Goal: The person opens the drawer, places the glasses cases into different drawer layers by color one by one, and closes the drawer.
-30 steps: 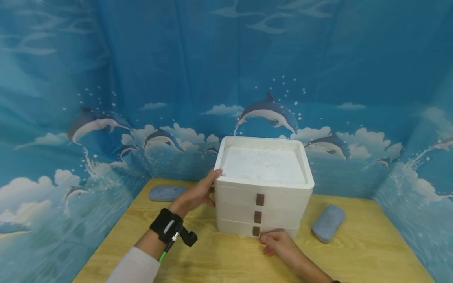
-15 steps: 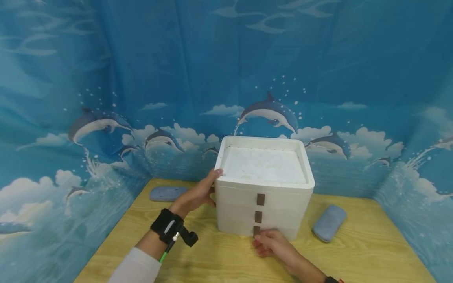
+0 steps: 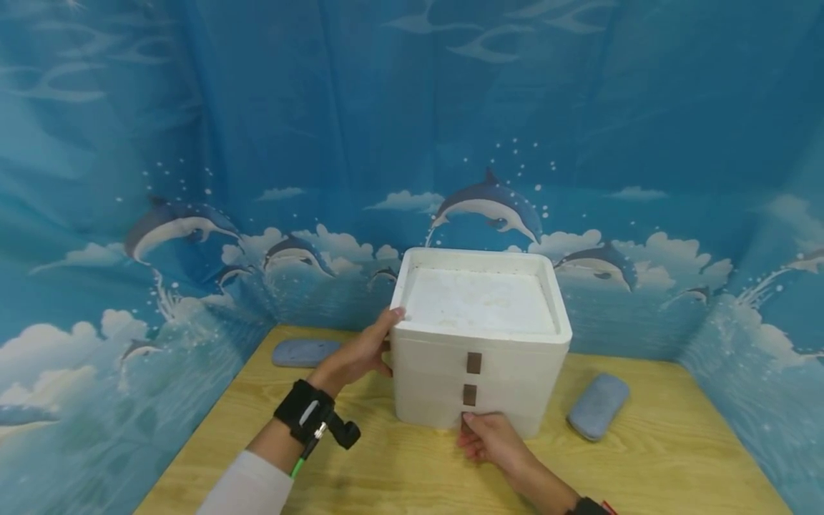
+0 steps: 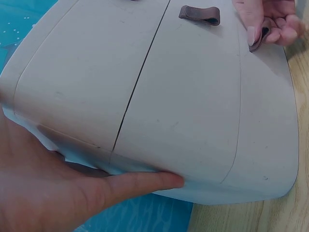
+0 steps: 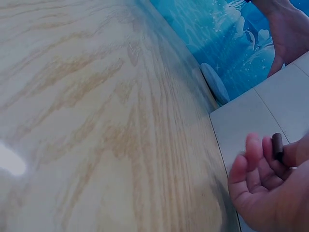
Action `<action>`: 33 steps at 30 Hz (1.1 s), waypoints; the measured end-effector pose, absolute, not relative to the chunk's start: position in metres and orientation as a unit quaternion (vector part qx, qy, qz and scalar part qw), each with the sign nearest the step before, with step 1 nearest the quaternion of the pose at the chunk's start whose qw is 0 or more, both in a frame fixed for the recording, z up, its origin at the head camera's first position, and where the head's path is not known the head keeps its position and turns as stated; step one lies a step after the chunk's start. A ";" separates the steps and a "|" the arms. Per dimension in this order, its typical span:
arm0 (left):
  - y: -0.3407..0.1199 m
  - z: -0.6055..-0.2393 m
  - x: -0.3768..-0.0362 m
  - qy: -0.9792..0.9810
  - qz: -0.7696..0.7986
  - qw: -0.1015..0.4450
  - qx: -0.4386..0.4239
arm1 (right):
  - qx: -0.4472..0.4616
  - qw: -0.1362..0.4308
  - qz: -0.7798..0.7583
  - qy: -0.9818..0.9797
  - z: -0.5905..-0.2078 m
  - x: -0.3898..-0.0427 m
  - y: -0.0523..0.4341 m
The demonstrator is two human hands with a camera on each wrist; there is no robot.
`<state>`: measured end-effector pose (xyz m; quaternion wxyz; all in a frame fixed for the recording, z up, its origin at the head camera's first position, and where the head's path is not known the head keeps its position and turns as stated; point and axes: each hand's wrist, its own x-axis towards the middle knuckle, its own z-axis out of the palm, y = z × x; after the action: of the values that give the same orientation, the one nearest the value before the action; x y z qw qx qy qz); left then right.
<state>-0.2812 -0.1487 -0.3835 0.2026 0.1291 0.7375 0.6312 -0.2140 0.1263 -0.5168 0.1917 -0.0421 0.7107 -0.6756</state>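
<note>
A white drawer unit (image 3: 479,304) with a shallow tray-like top stands on the wooden table. Brown loop tabs sit down its front, among them the top tab (image 3: 473,363) and middle tab (image 3: 470,395). My left hand (image 3: 357,357) rests against the unit's left side, a fingertip on the top rim; its thumb (image 4: 149,184) lies straight along the side edge. Low at the front, my right hand (image 3: 492,440) pinches the bottom tab (image 4: 262,37) between thumb and fingers. The head view mostly hides that tab; in the right wrist view the tab (image 5: 277,145) shows at the thumb.
On the table (image 3: 386,472), a grey-blue oblong case (image 3: 599,406) lies right of the unit. Another similar case (image 3: 304,352) lies behind the left forearm. A blue dolphin-print curtain (image 3: 386,143) surrounds the back and sides.
My right hand has moved slightly left and up, from beside the bottom tab to pinching it. The left hand and the drawer unit stay in place.
</note>
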 end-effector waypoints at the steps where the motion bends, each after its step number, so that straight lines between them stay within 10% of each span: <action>1: -0.149 -0.383 -0.281 0.737 0.632 0.202 0.131 | -0.039 0.187 -0.672 0.716 -0.516 -0.214 0.126; 33: -0.150 -0.381 -0.279 0.750 0.617 0.201 0.127 | -0.040 0.173 -0.631 0.755 -0.509 -0.178 0.122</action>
<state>-0.2790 -0.1499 -0.3807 0.2012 0.1267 0.7503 0.6168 -0.1782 0.1220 -0.5088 0.1733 -0.0401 0.7553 -0.6308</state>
